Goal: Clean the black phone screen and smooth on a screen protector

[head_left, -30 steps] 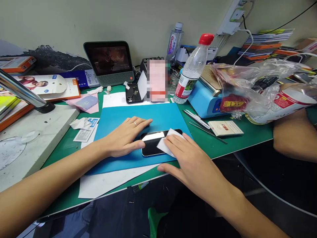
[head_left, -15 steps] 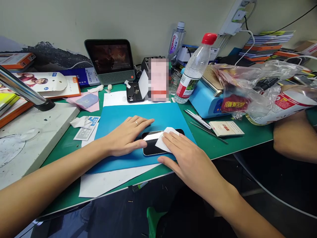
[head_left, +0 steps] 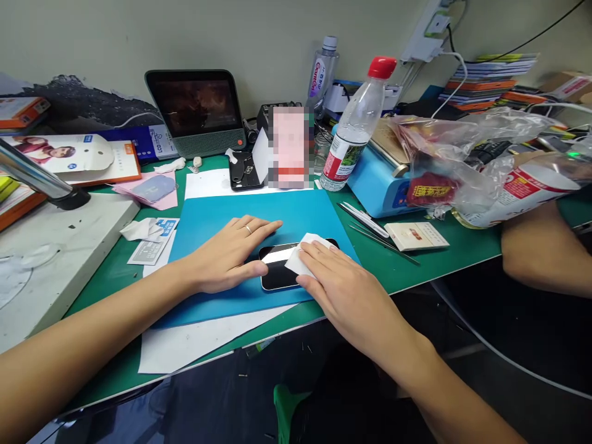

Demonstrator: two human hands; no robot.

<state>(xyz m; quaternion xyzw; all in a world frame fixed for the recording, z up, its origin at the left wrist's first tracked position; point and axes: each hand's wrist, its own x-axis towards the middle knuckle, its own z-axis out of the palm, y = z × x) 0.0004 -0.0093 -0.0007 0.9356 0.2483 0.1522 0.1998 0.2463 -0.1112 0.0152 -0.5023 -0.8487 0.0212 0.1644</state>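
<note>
At the near edge of the green desk (head_left: 388,279), white paper (head_left: 198,345) sticks out from under a blue mat (head_left: 208,216). The phone (head_left: 276,279) lies on the mat, dark glass up, a bright reflection across it. The left hand (head_left: 234,254) is spread flat, fingers apart, its thumb by the phone's left end. The right hand (head_left: 349,280) lays its fingers side by side over a white wipe (head_left: 296,264), pressing it on the glass; whether the thumb pinches it too, I cannot tell.

Left of the mat, sachets (head_left: 147,253) carry print too small to read. On the right, beyond tweezers (head_left: 388,245), a pale box (head_left: 428,235) bears a red mark. Another person's arm (head_left: 546,250) shows at the right edge, below a can (head_left: 497,206) with white characters on a red panel. A red packet (head_left: 430,190) has blurred yellow characters.

Farther back, the red-capped bottle (head_left: 356,123) wears a red and white label, its fine print illegible. A blue carton (head_left: 160,143) seems to read "LCD". By the wall, past the screen (head_left: 194,105), a second bottle (head_left: 321,77) reads "Ganten".
</note>
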